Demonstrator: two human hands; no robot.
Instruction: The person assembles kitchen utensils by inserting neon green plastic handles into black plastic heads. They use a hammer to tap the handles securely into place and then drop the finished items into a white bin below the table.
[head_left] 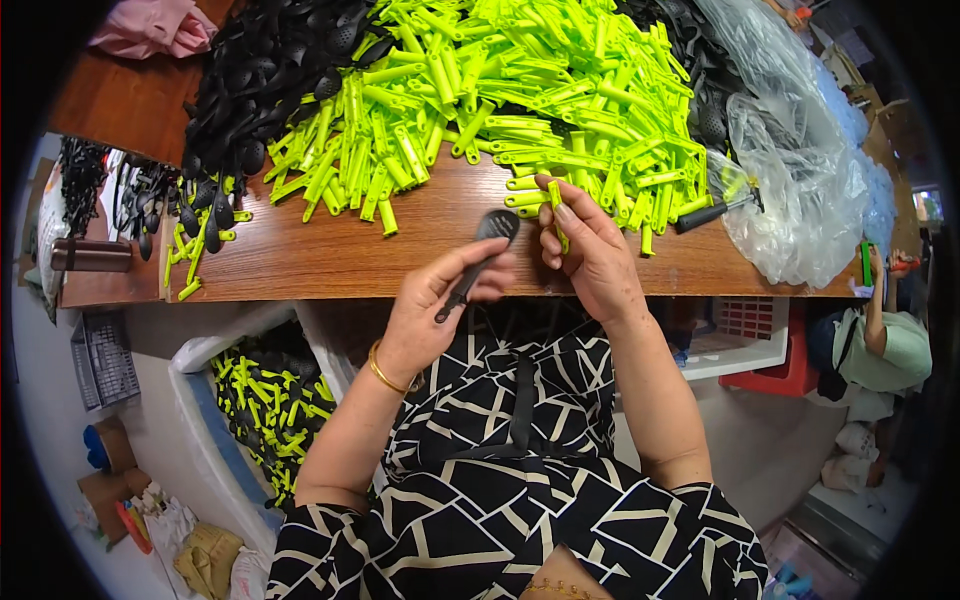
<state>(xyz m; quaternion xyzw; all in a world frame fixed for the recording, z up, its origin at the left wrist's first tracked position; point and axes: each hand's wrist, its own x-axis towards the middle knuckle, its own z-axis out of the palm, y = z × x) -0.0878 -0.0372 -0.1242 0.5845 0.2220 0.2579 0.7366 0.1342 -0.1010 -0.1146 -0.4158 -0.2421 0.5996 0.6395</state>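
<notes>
My left hand (440, 290) is closed round a small black slotted spoon (499, 228). Its bowl points up and away from me, while its thin stem slants down toward my wrist. A lime-green plastic handle (557, 200) stands upright between the thumb and fingers of my right hand (598, 250). Spoon and handle are close together but apart, above the table's front edge. Just beyond my hands, a large heap of loose green handles (560, 75) covers the wooden table (400, 255). Black spoon heads (270, 70) are piled on its left.
Clear plastic bags (790, 180) lie at the right, beside a black-handled tool (702, 216). Below left, a lined box (240, 430) holds green-handled black utensils. A grey crate (105, 360) stands further left. At far right, another person (880, 345) is working.
</notes>
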